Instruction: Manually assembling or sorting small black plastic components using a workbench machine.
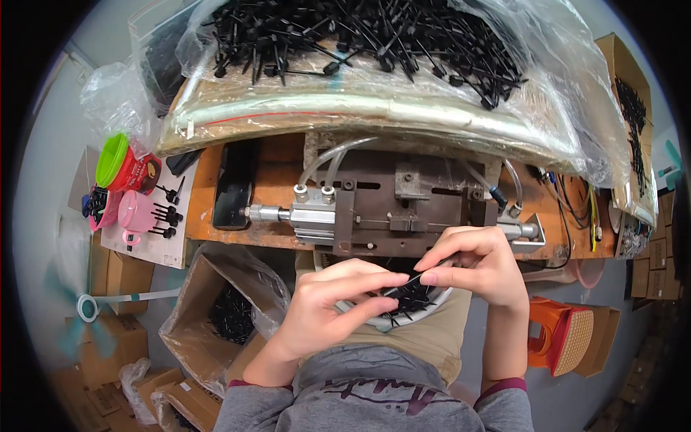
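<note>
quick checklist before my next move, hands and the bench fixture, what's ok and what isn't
1. Right hand has the thin black piece between thumb and index finger: ok
2. Left hand has a firm grip on it too: cannot tell, its thumb and index finger are apart around the near end
3. White container sits below the hands, with black parts in it: ok
4. Clear tubes meet the fittings on the left cylinder: ok
5. Right hand is off the metal fixture: cannot tell, they overlap in this view
6. Air pressure in the tubes: cannot tell
</note>
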### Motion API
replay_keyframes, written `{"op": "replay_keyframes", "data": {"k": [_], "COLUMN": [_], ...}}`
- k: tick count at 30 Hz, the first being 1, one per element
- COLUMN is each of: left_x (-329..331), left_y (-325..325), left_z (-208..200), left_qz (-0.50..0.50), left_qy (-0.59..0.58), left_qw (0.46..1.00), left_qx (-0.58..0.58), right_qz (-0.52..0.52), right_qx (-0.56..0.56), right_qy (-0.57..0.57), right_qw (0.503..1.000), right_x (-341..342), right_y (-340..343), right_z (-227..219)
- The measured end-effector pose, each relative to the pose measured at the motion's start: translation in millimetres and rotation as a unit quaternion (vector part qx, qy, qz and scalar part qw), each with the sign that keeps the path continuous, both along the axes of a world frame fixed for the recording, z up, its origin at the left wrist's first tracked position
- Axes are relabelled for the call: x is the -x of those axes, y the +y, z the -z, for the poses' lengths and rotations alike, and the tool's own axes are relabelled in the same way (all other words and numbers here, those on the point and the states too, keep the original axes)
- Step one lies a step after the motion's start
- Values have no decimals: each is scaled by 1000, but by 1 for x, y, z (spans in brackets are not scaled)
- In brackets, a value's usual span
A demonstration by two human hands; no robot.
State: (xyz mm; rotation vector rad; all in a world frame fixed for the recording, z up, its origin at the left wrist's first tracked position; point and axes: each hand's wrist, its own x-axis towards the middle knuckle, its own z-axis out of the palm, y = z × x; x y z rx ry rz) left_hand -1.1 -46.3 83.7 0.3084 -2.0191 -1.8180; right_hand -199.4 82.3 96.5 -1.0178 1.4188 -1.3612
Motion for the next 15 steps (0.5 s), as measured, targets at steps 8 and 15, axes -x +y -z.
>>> {"op": "replay_keyframes", "data": {"k": [8, 15], "left_x": [2, -4], "left_y": [16, 20], "left_z": [7, 12], "left_qz": [-6, 6], "left_qy": [74, 89], "left_qw": [982, 976], "left_qx": [177, 199], "right_qz": [126, 125], "right_qx": [44, 70], "right_qy": [-260, -251], "right_qw": [956, 957], "right_x": [-21, -31], "right_y": [10, 14], "right_z": [20, 26]}}
